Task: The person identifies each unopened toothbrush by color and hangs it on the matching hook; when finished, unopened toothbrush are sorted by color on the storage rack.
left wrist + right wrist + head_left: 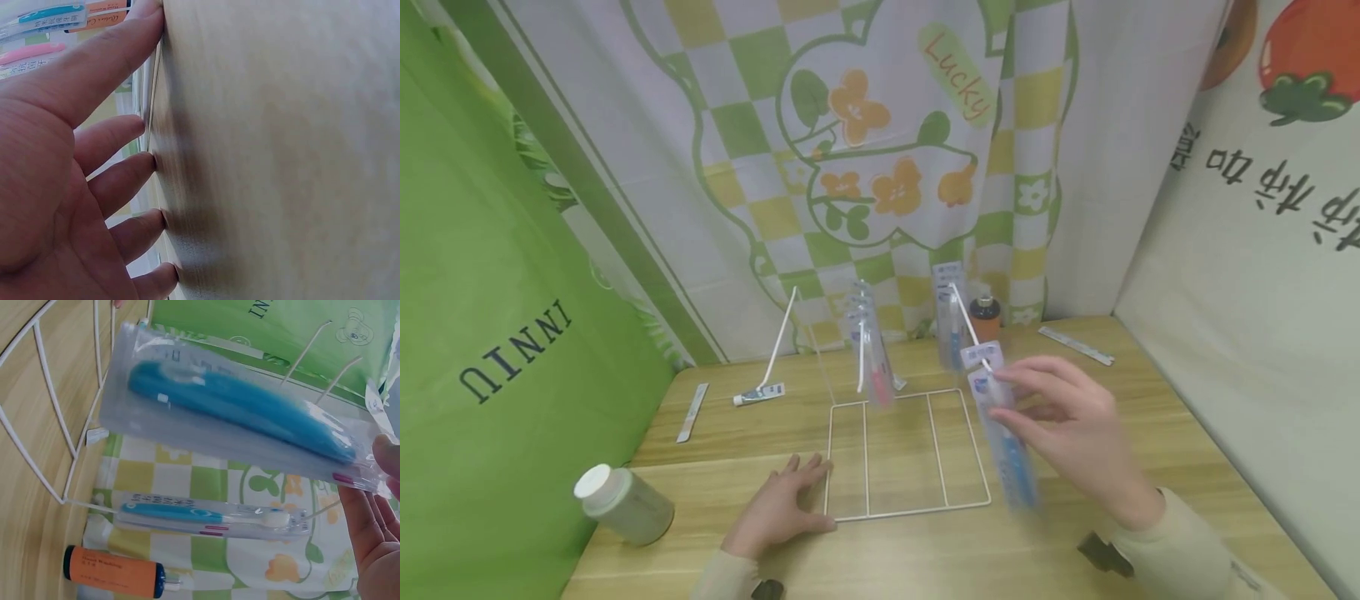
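My right hand (1067, 425) pinches a packaged blue toothbrush (237, 412) by its upper end, at the front tip of the right prong (966, 312) of a white wire rack (908, 512). The clear pack hangs down, handle end lowest. Further back on the same prong hangs another packaged blue toothbrush (212, 517). Packaged toothbrushes with a pink handle (880, 385) hang on the middle prong. My left hand (782, 508) lies with fingers spread and fingertips on the table, thumb and forefinger against the left side of the rack's base.
A toothpaste tube (758, 395) is at the left prong. An orange bottle (985, 318) with a dark top stands behind the rack. Slim white packets (692, 412) lie left and right at the back. A pale green jar (628, 507) with a white lid is tilted at left.
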Demonstrator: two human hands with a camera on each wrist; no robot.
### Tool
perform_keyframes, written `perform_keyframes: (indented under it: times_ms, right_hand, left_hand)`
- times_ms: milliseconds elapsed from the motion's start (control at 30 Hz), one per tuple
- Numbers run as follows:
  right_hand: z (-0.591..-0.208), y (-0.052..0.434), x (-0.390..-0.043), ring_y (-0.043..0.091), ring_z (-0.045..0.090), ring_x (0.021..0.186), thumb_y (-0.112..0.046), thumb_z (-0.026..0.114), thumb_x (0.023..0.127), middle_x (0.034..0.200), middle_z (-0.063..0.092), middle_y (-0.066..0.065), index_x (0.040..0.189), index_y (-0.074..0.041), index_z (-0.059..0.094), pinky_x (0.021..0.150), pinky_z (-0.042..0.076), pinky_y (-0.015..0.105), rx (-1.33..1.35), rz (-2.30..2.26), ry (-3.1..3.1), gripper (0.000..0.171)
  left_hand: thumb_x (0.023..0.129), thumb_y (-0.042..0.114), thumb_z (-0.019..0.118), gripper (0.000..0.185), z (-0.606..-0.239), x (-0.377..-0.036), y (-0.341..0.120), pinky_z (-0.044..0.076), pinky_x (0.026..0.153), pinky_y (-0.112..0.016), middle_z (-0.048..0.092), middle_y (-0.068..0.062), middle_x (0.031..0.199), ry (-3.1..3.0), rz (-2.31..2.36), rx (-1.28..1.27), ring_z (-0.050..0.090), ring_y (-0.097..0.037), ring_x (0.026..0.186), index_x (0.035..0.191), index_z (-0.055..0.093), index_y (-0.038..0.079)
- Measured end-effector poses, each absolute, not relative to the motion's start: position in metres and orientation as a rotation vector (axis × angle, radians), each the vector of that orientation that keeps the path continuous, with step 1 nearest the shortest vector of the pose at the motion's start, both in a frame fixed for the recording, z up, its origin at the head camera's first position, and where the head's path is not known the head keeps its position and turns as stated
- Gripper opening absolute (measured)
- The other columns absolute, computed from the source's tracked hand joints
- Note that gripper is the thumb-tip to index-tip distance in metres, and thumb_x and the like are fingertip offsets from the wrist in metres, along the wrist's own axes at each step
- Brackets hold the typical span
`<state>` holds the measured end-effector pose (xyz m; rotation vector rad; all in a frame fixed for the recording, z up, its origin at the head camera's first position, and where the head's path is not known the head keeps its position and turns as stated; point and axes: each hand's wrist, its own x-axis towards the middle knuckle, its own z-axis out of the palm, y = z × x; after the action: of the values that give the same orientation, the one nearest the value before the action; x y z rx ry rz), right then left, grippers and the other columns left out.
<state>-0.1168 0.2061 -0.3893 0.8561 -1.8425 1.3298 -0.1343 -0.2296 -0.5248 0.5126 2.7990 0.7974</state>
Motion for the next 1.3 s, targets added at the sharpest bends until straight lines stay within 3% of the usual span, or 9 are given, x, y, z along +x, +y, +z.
perform_keyframes:
  times_ms: [100, 433, 633, 833, 1067, 1300]
  right_hand:
    - [-0.391, 0.203, -0.123, 0.01, 0.074, 0.098, 0.017, 0.091, 0.064, 0.117, 0.072, 0.017, 0.117, 0.003, 0.078, 0.069, 0.065, 0.024, 0.841, 1.32, -1.85, 0.057]
    - [-0.402, 0.191, -0.156, 0.01, 0.069, 0.109, 0.02, 0.09, 0.069, 0.117, 0.072, 0.016, 0.117, 0.002, 0.076, 0.074, 0.065, 0.025, 0.783, 1.336, -1.812, 0.054]
    - [-0.403, 0.183, -0.177, 0.014, 0.07, 0.1, 0.011, 0.092, 0.073, 0.118, 0.074, 0.017, 0.118, 0.002, 0.076, 0.074, 0.065, 0.023, 0.714, 1.236, -1.817, 0.049]
    - [-0.405, 0.178, -0.196, 0.031, 0.07, 0.104, 0.001, 0.093, 0.075, 0.118, 0.076, 0.015, 0.118, -0.003, 0.077, 0.094, 0.057, 0.016, 0.63, 1.134, -1.835, 0.046]
    - [-0.409, 0.175, -0.214, 0.033, 0.07, 0.107, -0.005, 0.09, 0.082, 0.12, 0.075, 0.016, 0.121, -0.001, 0.075, 0.102, 0.054, 0.022, 0.625, 1.107, -1.835, 0.042]
    - [-0.413, 0.172, -0.225, 0.034, 0.07, 0.106, -0.004, 0.09, 0.082, 0.117, 0.075, 0.016, 0.121, -0.001, 0.075, 0.099, 0.058, 0.031, 0.61, 1.089, -1.804, 0.042]
  left_hand:
    - [0.078, 0.051, 0.093, 0.097, -0.524, -0.135, -0.229, 0.013, 0.12, -0.082, 0.042, -0.019, 0.167, 2.799, 0.798, 0.515, 0.023, -0.059, 0.156, 0.157, 0.056, 0.009]
    - [0.078, 0.051, 0.093, 0.097, -0.525, -0.134, -0.23, 0.014, 0.12, -0.082, 0.043, -0.02, 0.167, 2.809, 0.786, 0.517, 0.024, -0.06, 0.155, 0.157, 0.056, 0.009]
    - [0.078, 0.053, 0.093, 0.097, -0.526, -0.133, -0.23, 0.013, 0.121, -0.081, 0.043, -0.019, 0.167, 2.808, 0.785, 0.51, 0.023, -0.059, 0.156, 0.157, 0.056, 0.01]
    - [0.078, 0.053, 0.092, 0.097, -0.527, -0.133, -0.23, 0.013, 0.121, -0.081, 0.043, -0.019, 0.167, 2.809, 0.789, 0.51, 0.024, -0.059, 0.156, 0.157, 0.057, 0.01]
    - [0.078, 0.052, 0.093, 0.096, -0.526, -0.133, -0.231, 0.013, 0.12, -0.082, 0.043, -0.019, 0.167, 2.808, 0.784, 0.515, 0.024, -0.059, 0.155, 0.156, 0.057, 0.01]
    - [0.078, 0.05, 0.093, 0.096, -0.524, -0.134, -0.23, 0.013, 0.121, -0.081, 0.043, -0.019, 0.167, 2.807, 0.787, 0.513, 0.024, -0.059, 0.155, 0.157, 0.057, 0.01]
